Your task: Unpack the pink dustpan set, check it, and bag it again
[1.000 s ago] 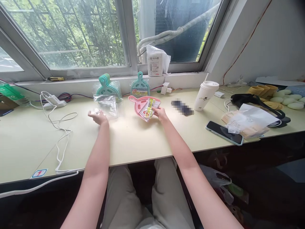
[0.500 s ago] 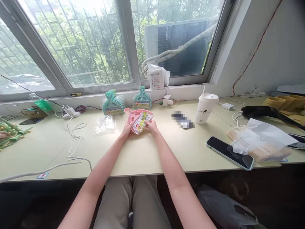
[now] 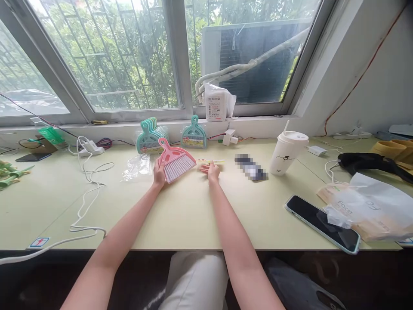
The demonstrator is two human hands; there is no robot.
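My left hand [image 3: 158, 174] is closed on the left edge of a small pink dustpan [image 3: 165, 147], held tilted up above the table. A brush with pale bristles [image 3: 180, 167] lies against the pan's face. To the right, my right hand [image 3: 212, 171] pinches a yellow label card [image 3: 220, 162], seen almost edge-on and apart from the dustpan. Behind the pink set stand several green dustpan sets [image 3: 149, 137] in clear wrapping, and one more green set [image 3: 194, 137] by itself. A crumpled clear plastic bag [image 3: 137, 167] lies left of my left hand.
A white paper cup [image 3: 288, 153] with a straw stands right of a blurred-out dark item [image 3: 251, 167]. Further right are a phone [image 3: 322, 224] and a white paper bag [image 3: 371, 206]. White cables [image 3: 85, 196] run across the table's left side. A tissue pack [image 3: 217, 104] sits on the sill.
The yellow label card has come off the pink set and is now in my right hand. My left hand has moved left with the dustpan and brush. The view has shifted slightly.
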